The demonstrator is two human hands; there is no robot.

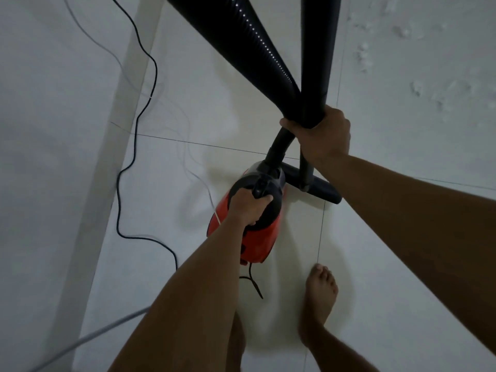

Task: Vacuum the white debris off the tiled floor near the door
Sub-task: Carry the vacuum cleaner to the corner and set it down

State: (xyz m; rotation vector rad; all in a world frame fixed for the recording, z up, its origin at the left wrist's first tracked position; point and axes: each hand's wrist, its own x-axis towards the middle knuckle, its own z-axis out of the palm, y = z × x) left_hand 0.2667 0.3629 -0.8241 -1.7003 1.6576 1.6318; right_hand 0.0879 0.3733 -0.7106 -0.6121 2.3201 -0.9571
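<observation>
White debris [402, 30] dots the pale tiled floor [402, 237] as the left hand [248, 208] clenches the red-and-black vacuum canister's [252, 237] handle, right hand [322, 135] grasping black ribbed hose [255, 49] and rigid wand [319, 49] together to carry them closer.

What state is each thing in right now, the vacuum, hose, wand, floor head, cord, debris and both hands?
Left hand: gripping vacuum handle.
Right hand: clasping hose and wand.
Red vacuum: carried by its handle.
Hose: looped upward.
Wand: upright.
Floor head: at tile level.
Black cord: slack.
White debris: scattered, unvacuumed.

One vacuum [249, 210], two hands [248, 208] [323, 135] — one bare foot [320, 296].
</observation>
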